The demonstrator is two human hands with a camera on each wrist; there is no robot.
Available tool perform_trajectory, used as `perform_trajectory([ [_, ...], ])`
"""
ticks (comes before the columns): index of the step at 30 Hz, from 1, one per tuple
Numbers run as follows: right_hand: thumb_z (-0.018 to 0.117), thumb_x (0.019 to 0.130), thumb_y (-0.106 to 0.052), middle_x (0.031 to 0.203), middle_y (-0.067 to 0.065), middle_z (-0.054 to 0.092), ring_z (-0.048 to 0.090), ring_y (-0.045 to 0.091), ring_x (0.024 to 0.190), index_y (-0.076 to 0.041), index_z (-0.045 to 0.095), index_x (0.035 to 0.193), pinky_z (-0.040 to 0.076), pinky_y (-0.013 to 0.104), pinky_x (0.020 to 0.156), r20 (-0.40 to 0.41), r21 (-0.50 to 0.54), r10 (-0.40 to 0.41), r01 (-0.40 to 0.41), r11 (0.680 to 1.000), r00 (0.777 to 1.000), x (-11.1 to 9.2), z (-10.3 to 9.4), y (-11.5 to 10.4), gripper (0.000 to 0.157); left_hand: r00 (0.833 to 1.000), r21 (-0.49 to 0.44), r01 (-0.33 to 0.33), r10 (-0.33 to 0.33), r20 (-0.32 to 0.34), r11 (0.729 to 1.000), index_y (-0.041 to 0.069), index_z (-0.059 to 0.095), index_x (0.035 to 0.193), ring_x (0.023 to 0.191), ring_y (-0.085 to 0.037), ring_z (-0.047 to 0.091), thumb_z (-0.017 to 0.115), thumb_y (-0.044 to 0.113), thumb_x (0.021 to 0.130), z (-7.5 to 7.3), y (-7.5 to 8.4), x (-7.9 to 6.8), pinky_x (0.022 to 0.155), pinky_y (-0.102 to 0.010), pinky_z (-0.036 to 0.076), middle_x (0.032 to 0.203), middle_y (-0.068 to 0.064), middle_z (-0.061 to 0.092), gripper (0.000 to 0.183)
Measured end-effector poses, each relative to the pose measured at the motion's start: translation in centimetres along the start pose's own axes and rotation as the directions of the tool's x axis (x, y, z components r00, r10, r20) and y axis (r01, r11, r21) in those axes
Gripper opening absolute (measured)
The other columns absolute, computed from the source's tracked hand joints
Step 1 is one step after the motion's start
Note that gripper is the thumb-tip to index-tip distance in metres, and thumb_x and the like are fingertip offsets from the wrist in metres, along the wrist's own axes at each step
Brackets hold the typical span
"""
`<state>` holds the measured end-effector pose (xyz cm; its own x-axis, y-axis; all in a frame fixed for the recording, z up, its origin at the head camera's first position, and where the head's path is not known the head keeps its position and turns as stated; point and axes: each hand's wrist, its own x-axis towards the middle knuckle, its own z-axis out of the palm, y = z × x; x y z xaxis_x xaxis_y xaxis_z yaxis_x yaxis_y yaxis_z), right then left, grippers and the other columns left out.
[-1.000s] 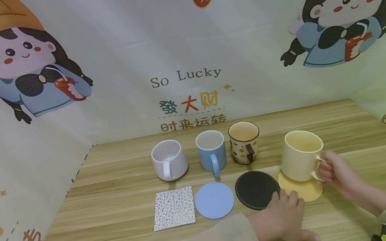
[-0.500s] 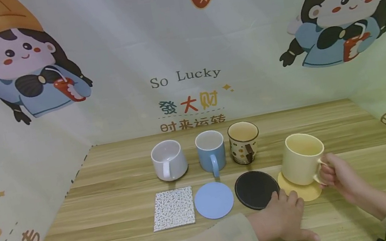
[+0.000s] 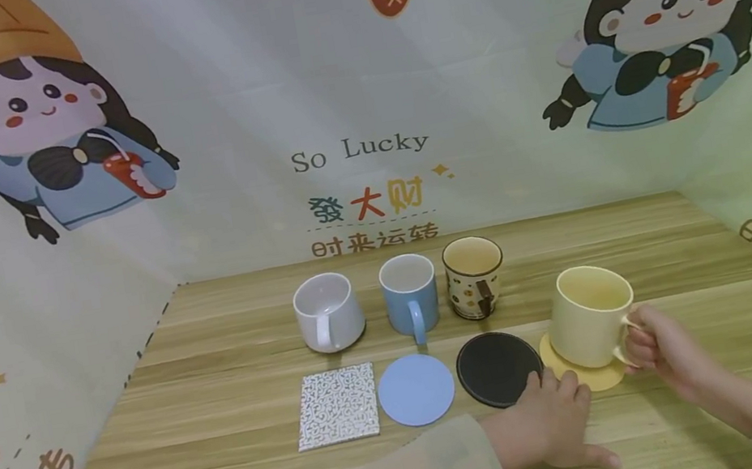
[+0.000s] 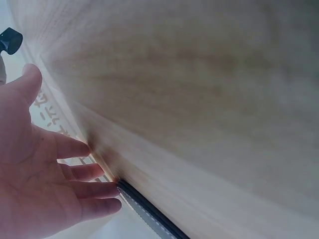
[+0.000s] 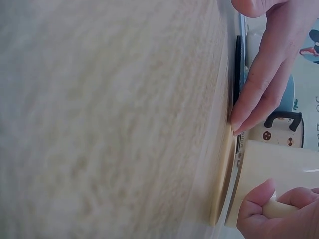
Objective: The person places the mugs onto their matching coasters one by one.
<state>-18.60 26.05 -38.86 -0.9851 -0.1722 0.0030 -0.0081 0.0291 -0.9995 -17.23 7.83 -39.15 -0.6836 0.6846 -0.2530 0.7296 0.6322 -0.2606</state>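
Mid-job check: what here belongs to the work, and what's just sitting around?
In the job, it seems:
yellow mug, gripped by the right hand
yellow coaster, beneath it
black coaster, by the left hand

Sitting around, apparently:
white mug
blue mug
spotted mug
blue coaster
square coaster

Right hand (image 5: pixel 279 214) grips cream mug (image 5: pixel 279 167) by its handle (image 5: pixel 277 209); thin gap between mug and yellowish coaster (image 5: pixel 222 186) on desk (image 5: pixel 114 124). Left hand (image 5: pixel 276 59), fingertips (image 5: pixel 240 121) at coaster's edge, near black coaster (image 5: pixel 238 69). Spotted mug (image 5: pixel 276 135) behind.
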Motion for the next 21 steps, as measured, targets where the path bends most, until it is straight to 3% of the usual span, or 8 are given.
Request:
perform_trajectory([
  [11, 0.015, 0.093, -0.009, 0.050, 0.000, 0.018, 0.017, 0.027, 0.049, -0.008, 0.013, 0.060, 0.041, 0.028, 0.057, 0.045, -0.010, -0.007, 0.007, 1.000, 0.999, -0.38, -0.12, 0.07, 0.033, 1.000, -0.005, 0.003, -0.003, 0.005, 1.000, 0.025, 0.034, 0.140, 0.127, -0.016, 0.033, 0.031, 0.081, 0.074, 0.14, 0.02, 0.17, 0.104, -0.034, 0.030, 0.133, 0.008, 0.036, 0.086],
  [21, 0.015, 0.093, -0.010, 0.049, -0.001, 0.017, 0.017, 0.024, 0.047, -0.007, 0.012, 0.060, 0.041, 0.027, 0.057, 0.027, -0.008, 0.031, -0.031, 0.999, 0.999, -0.54, -0.08, 0.13, 0.033, 1.000, 0.007, 0.005, -0.005, 0.019, 1.000, 0.026, 0.032, 0.142, 0.129, -0.016, 0.031, 0.030, 0.081, 0.074, 0.16, 0.08, 0.28, 0.105, -0.034, 0.029, 0.136, 0.008, 0.034, 0.087],
])
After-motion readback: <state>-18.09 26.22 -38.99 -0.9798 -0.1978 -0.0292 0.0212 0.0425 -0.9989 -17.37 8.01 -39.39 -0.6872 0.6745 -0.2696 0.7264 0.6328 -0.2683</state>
